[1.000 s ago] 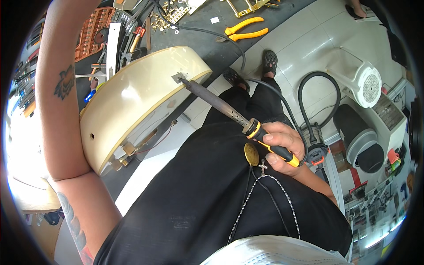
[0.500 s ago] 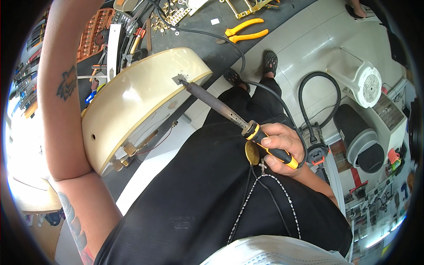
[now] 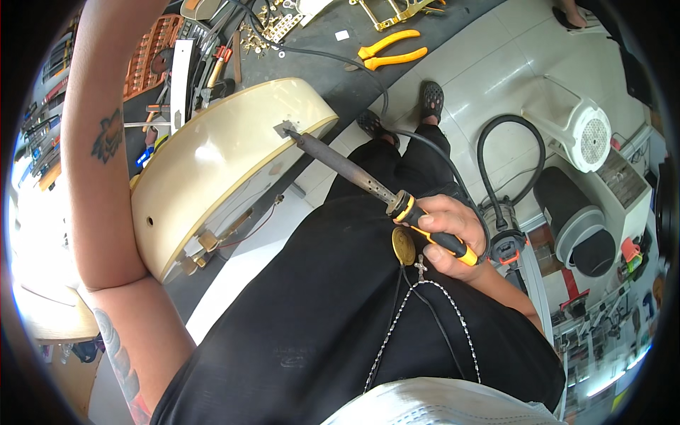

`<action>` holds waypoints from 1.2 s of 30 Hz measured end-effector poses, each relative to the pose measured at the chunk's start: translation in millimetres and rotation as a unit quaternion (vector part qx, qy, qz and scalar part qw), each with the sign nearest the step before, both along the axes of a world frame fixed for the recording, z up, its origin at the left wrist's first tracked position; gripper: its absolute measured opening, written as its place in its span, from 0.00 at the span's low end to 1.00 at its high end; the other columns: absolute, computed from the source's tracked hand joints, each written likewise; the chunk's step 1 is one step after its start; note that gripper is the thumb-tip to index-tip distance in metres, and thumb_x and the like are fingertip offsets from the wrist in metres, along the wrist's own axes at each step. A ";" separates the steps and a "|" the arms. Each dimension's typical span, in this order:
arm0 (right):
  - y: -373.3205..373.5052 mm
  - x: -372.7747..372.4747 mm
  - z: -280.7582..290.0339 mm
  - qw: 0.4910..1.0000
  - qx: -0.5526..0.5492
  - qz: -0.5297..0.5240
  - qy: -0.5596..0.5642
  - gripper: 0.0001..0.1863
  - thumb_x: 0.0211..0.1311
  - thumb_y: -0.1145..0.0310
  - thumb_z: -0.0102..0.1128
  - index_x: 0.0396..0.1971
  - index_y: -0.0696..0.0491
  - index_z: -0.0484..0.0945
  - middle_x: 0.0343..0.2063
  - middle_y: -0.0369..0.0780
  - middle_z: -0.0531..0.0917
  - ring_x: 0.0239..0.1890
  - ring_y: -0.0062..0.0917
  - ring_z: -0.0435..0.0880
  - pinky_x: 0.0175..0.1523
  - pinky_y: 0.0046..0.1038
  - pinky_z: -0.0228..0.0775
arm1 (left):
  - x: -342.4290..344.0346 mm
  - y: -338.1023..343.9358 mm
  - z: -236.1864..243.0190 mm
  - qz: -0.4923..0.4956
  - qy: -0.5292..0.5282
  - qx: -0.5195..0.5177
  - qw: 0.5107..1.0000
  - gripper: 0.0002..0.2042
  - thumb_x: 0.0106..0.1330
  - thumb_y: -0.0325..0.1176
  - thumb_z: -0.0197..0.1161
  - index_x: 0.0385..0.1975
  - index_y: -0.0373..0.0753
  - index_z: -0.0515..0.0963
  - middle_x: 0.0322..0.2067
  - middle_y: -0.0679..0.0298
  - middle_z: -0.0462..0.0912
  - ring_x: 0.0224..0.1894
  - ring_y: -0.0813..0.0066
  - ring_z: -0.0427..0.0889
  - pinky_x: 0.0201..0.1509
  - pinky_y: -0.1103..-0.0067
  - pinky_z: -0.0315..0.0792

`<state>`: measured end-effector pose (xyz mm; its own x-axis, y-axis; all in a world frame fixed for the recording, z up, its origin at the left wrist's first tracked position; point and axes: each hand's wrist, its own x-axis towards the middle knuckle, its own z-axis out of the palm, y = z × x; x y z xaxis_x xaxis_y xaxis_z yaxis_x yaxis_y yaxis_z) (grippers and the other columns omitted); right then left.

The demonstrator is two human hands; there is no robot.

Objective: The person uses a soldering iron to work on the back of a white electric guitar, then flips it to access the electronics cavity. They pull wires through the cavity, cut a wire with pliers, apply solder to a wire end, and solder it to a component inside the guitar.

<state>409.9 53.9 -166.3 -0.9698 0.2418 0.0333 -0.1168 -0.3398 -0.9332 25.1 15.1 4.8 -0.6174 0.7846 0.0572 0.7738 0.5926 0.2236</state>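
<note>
While the cream-coloured curved body (image 3: 219, 150) is resting at left over the dark bench (image 3: 319, 69), your soldering iron (image 3: 347, 169) is meeting its grey patch (image 3: 282, 127).
You are wrapping your right hand (image 3: 457, 221) around the black-and-yellow handle (image 3: 448, 243), probably because the metal shaft is running hot, and are pointing it far and leftward so that only the tip is reaching the patch. Your left forearm (image 3: 99, 191) is lying against the body's left end, perhaps for steadying; your left hand is falling outside the view, so its grip cannot be told. Farther off, orange-handled pliers (image 3: 398, 59) are lying on the bench. On your black shirt (image 3: 283, 297), faint print (image 3: 292, 360) is showing too weakly for reading.
</note>
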 end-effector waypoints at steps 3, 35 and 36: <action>-2.6 2.1 -5.9 0.999 -0.041 0.009 0.005 0.23 0.67 0.69 0.69 0.62 0.53 0.82 0.54 0.51 0.87 0.52 0.43 0.90 0.58 0.40 0.82 | 0.6 -1.2 -0.9 0.005 0.000 0.001 1.000 0.19 0.68 0.33 0.66 0.53 0.26 0.88 0.40 0.53 0.95 0.41 0.71 0.92 0.51 0.75 0.83; -5.4 -6.3 6.0 0.995 0.087 -0.035 0.020 0.28 0.54 0.80 0.75 0.58 0.46 0.86 0.49 0.44 0.88 0.42 0.36 0.92 0.45 0.31 0.85 | 0.3 -2.2 -1.3 -0.004 -0.011 0.003 1.000 0.19 0.68 0.33 0.67 0.53 0.25 0.88 0.40 0.52 0.95 0.41 0.69 0.93 0.52 0.75 0.84; -4.9 -6.5 6.3 0.995 0.091 -0.034 0.021 0.28 0.54 0.80 0.75 0.57 0.46 0.86 0.49 0.44 0.88 0.42 0.36 0.92 0.45 0.31 0.85 | 0.8 -1.4 0.1 -0.003 -0.014 -0.001 1.000 0.19 0.68 0.33 0.67 0.53 0.25 0.88 0.40 0.52 0.95 0.41 0.69 0.93 0.52 0.75 0.84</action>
